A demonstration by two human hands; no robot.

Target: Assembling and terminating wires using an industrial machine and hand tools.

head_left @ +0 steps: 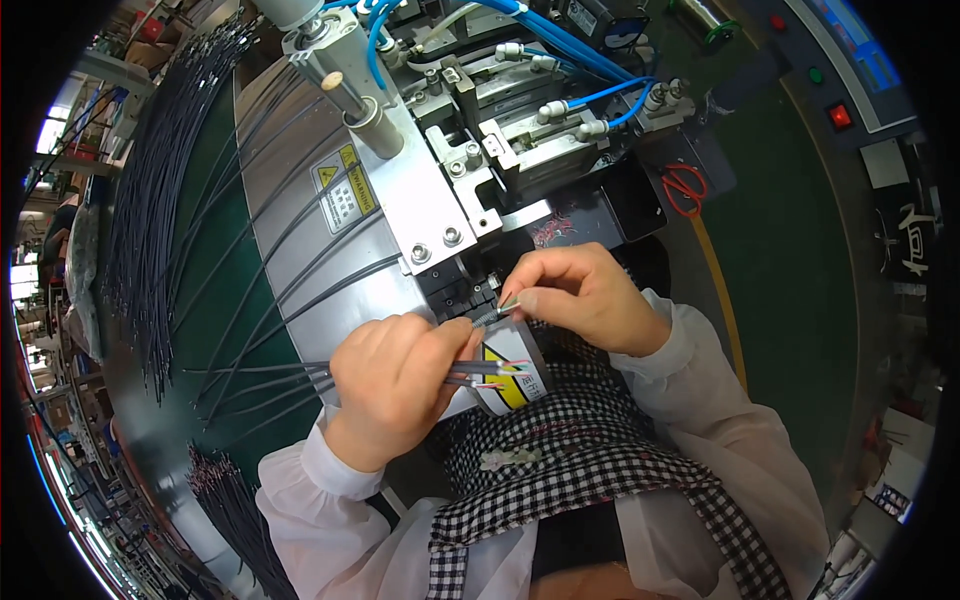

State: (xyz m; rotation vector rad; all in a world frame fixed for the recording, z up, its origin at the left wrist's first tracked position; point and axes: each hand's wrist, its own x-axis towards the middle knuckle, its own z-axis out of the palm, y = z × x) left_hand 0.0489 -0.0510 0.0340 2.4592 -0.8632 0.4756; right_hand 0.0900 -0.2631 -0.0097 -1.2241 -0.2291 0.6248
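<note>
My left hand [392, 378] is closed round several dark grey cables [470, 368]. Their stripped ends, with thin pink and white wires, stick out to the right of the fist. Between the left thumb and forefinger runs one more cable end with a grey, ribbed-looking section [487, 319]. At its tip my right hand [585, 300] pinches thin wires [510, 300], a greenish one among them. Both hands are just in front of the machine's metal plate [425, 215]. The fingertips of the right hand partly cover the wires.
A steel work surface [300, 270] carries more cables. Large cable bundles [160, 200] lie at the far left. Blue air hoses [600, 95] cross the machine. A black bin [633, 200], pink wire scraps [553, 230] and red-handled scissors [684, 188] are to the right.
</note>
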